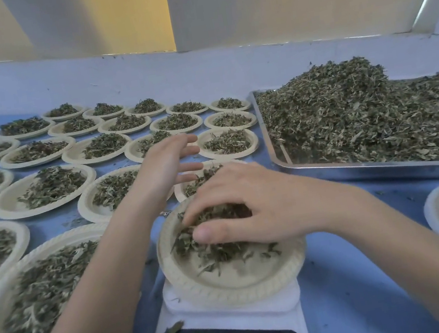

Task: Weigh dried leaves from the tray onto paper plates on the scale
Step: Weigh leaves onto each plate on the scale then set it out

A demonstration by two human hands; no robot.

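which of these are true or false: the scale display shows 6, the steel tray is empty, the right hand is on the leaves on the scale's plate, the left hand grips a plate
1. The white digital scale shows 6 on its display: true.
2. The steel rectangular tray is empty: false, it is heaped with dried green leaves.
3. The right hand holds leaves over the cream paper plate on the scale: true.
4. The left hand grips a plate: false, its fingers are straight and hold nothing.
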